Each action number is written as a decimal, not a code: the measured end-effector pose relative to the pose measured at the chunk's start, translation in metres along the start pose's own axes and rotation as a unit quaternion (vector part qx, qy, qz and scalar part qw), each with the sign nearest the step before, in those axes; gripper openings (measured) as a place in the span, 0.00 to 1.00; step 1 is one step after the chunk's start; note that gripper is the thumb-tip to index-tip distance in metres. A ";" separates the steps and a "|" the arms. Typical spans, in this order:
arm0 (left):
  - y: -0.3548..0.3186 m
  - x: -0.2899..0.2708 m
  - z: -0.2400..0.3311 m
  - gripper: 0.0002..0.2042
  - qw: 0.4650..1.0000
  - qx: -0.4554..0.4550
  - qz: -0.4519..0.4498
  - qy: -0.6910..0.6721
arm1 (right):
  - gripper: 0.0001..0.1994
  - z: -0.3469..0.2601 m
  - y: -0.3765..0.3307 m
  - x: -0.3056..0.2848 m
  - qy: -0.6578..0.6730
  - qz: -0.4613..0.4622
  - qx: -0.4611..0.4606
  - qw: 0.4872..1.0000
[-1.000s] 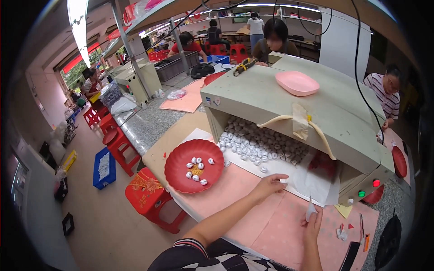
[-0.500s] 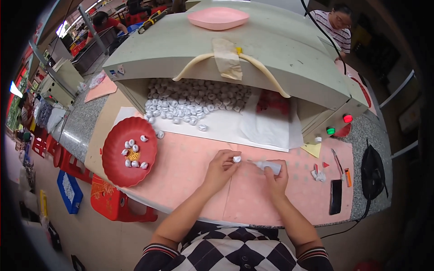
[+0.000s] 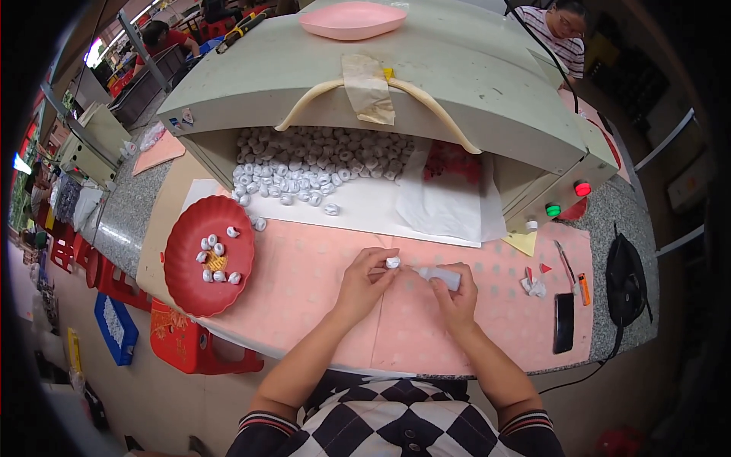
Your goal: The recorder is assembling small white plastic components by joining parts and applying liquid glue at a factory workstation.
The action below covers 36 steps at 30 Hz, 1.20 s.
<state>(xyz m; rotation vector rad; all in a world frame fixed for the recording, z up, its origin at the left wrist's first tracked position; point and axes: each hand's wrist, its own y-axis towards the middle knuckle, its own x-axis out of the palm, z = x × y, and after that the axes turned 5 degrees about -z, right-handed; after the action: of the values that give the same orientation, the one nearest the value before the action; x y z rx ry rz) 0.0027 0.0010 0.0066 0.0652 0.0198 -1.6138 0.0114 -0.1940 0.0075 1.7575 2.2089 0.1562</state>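
Over the pink-covered bench, my left hand (image 3: 361,283) pinches a small white rounded piece (image 3: 393,263) between thumb and fingertips. My right hand (image 3: 458,301) is wrapped round a small translucent squeeze bottle (image 3: 443,277), its thin nozzle pointing left at the piece. Whether the tip touches the piece is too small to tell. To the left of my hands lies a red scalloped dish (image 3: 179,263) with several similar white pieces in it. A large heap of such pieces (image 3: 304,164) fills much of the grey box-shaped machine in front of me.
The grey machine (image 3: 251,84) has a pink tray (image 3: 354,21) on top and red and green buttons at its right. A black phone (image 3: 563,323), an orange lighter (image 3: 584,289), tweezers (image 3: 564,260) and crumpled tissue (image 3: 534,287) lie right. A red stool (image 3: 175,335) stands below left.
The bottle's nozzle has come closer to the white piece, and the bottle lies more level. My left hand still pinches the piece. The whole view has shifted slightly.
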 end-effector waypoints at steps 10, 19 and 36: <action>0.000 0.000 0.001 0.17 1.000 0.014 -0.007 0.012 | 0.09 -0.001 0.002 0.001 -0.014 -0.008 -0.010 1.000; 0.000 0.000 0.004 0.18 1.000 0.009 -0.008 0.017 | 0.08 -0.007 0.002 0.000 -0.029 0.009 0.008 0.999; 0.001 -0.003 -0.007 0.19 0.997 -0.014 -0.030 -0.065 | 0.08 -0.002 0.003 -0.001 -0.009 0.034 -0.009 0.999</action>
<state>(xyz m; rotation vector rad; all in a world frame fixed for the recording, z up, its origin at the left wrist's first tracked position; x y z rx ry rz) 0.0037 0.0039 -0.0005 -0.0622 -0.0563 -1.6741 0.0138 -0.1937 0.0103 1.8192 2.1288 0.1729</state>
